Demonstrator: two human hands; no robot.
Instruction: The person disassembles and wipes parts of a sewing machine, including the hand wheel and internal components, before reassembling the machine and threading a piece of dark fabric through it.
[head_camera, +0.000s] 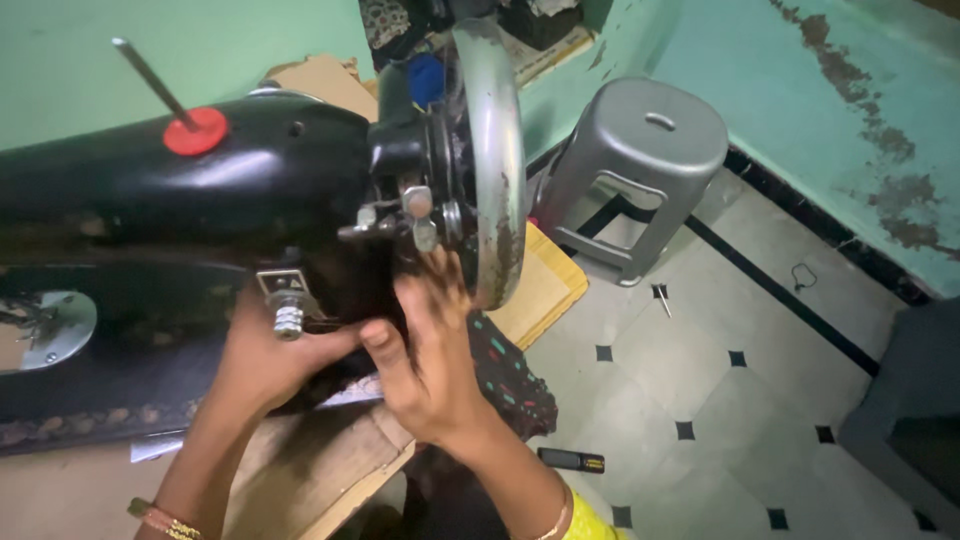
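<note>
In the head view, we are looking down at a black sewing machine (150, 200) sitting on a wooden table (300, 480). Our left hand (262, 355) is pressing against the machine's body just below a small metal knob (288, 318); the fingers are curling in toward the dark underside, but we cannot tell whether they are gripping anything, since their tips are hiding in shadow. Our right hand (430, 365) is reaching up beside it, fingers spread loosely and open, the fingertips touching the machine near the inner face of the silver handwheel (490, 160), just under the small metal fittings (415, 215) by the wheel's hub. Nothing is sitting in that hand. Bangles (165, 520) are showing on the left wrist.

On top of the machine, a red spool disc (195, 131) with a thin metal pin (150, 75) is standing tilted. At the far left, a shiny metal plate (55, 330) is lying on the machine bed.

Beyond the table, a grey plastic stool (640, 170) is standing on the tiled floor (720, 400) near the green wall (800, 100). A small dark flat object (571, 460) is lying on the tiles below our right forearm.
</note>
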